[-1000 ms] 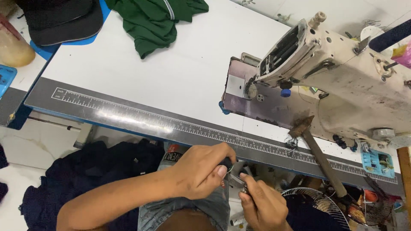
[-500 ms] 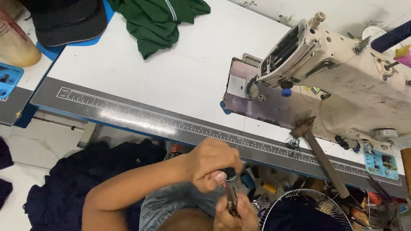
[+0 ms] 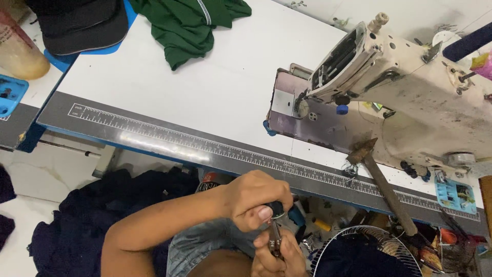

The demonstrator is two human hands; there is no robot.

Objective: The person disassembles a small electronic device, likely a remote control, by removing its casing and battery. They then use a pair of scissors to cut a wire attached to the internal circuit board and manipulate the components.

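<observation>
Left hand (image 3: 254, 200) closed in a fist, fingers (image 3: 264, 214) curled tight and pinching the dark handle of a small tool (image 3: 275, 225). Tool held upright, metal shaft pointing down from the fist. Right hand (image 3: 279, 256) just beneath, at the bottom edge of view, fingers pressed together around the lower end of the shaft; what else was gripped there could not be told. Both hands held over the lap, below the table's front edge.

Under the hands, denim shorts (image 3: 205, 246). Left of the forearm, a heap of dark navy cloth (image 3: 77, 225) on the floor. Right of the fingers, wire guard of a fan (image 3: 359, 251) and a clutter of small parts in shadow, too dim to name.

Just above the fist, table (image 3: 205, 97) with a grey strip along the front carrying a printed ruler (image 3: 230, 151). Up and right of the fingers, a hammer (image 3: 382, 184) with a wooden handle, head resting on the table by the machine's base, handle overhanging the edge. Beyond it, a cream sewing machine (image 3: 410, 87), tilted back, grimy, its metal bed plate toward the fist. Small light-blue tray (image 3: 453, 194) far right on the table edge.

Farther off, up and left of the fingers, green garment (image 3: 189, 25) crumpled at the table's back. Left of that, dark cap (image 3: 77, 23) on a blue pad, tan bottle (image 3: 18, 51) beside it, and a light-blue box (image 3: 10, 95) at the far left.
</observation>
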